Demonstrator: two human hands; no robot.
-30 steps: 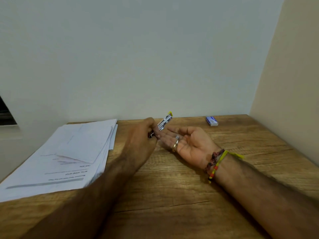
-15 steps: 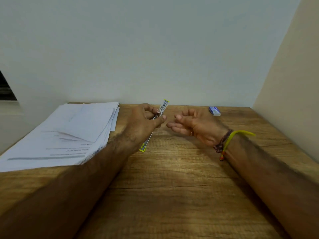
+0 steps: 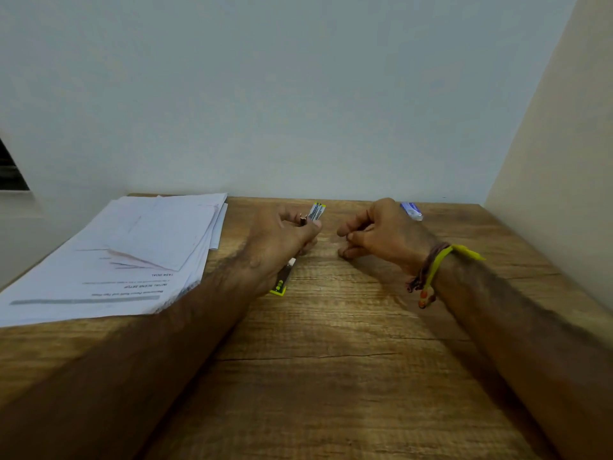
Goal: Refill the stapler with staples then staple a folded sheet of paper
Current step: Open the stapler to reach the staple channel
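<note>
1. Left hand (image 3: 282,237) grips stapler (image 3: 316,210), frame centre; its middle is hidden by the fingers.
2. Right hand (image 3: 381,234) loosely curled, holding nothing.
3. Staple box (image 3: 411,210) partly behind right hand.
4. Paper stack (image 3: 132,254) at left, cut off at the edge.

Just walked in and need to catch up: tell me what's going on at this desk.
A person sits at a wooden desk. The left hand grips a slim stapler with yellow ends, lifted off the desk. The right hand hovers beside it, fingers loosely curled, holding nothing. A small blue staple box lies behind the right hand, and a stack of papers sits at left, untouched.
</note>
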